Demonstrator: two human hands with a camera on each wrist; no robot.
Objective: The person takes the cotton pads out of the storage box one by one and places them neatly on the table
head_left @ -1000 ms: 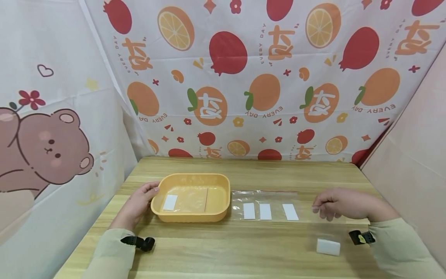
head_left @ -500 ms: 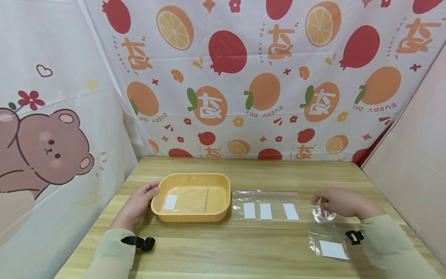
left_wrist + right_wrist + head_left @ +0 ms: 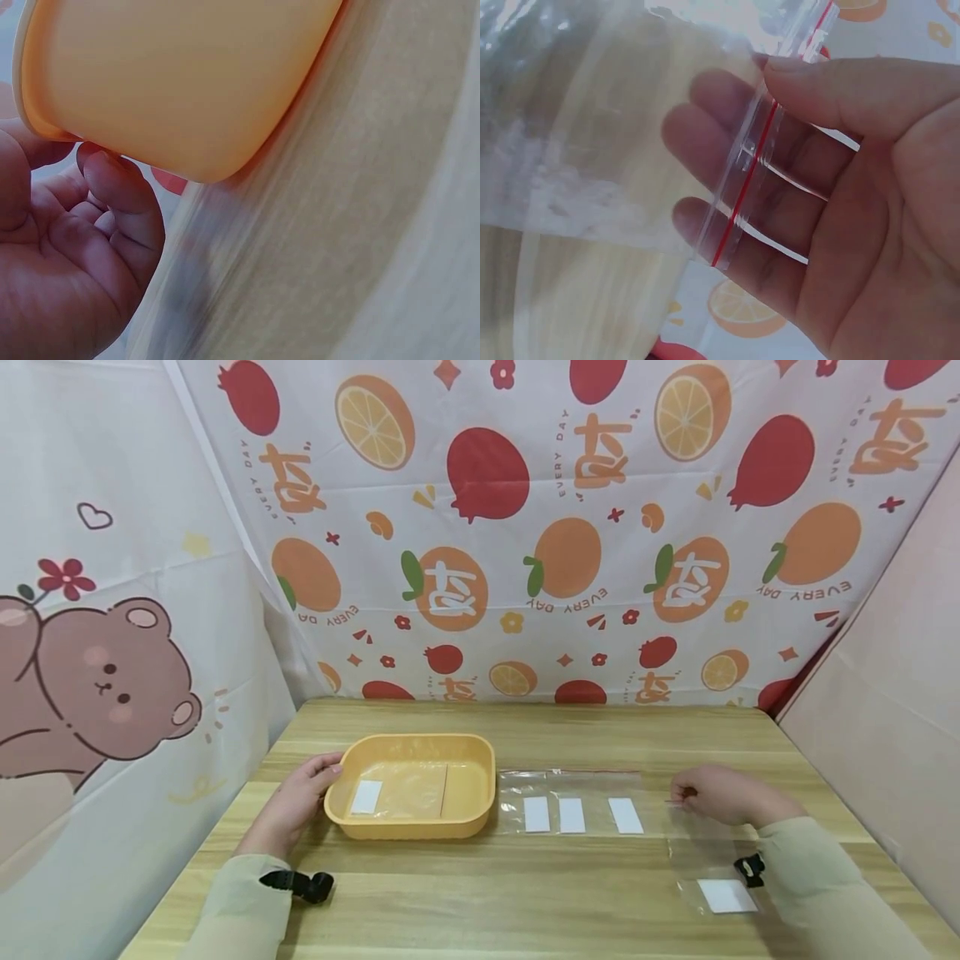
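Observation:
At the left, my left hand point(image 3: 302, 793) grips the rim of a yellow plastic tray point(image 3: 412, 829), thumb and curled index finger at its edge in the left wrist view. Inside the tray lies a clear zip bag point(image 3: 412, 785) with a white label. My right hand point(image 3: 723, 793) pinches the top edge of another clear zip bag point(image 3: 701, 843) between thumb and index finger. Its red seal line point(image 3: 754, 169) crosses in front of the other fingers in the right wrist view. The white label point(image 3: 727, 896) is at that bag's near end, low over the table.
Between tray and right hand, several clear zip bags point(image 3: 596, 818) with white labels lie in an overlapping row on the wooden table point(image 3: 480, 902). A fruit-print cloth point(image 3: 487, 477) hangs behind the table, with plain and bear-print cloths at the sides.
The right hand has shifted slightly left, its wrist swinging inward, still pinching the zip bag. The bag's labelled end has moved a little to the right. Left hand and tray have stayed put.

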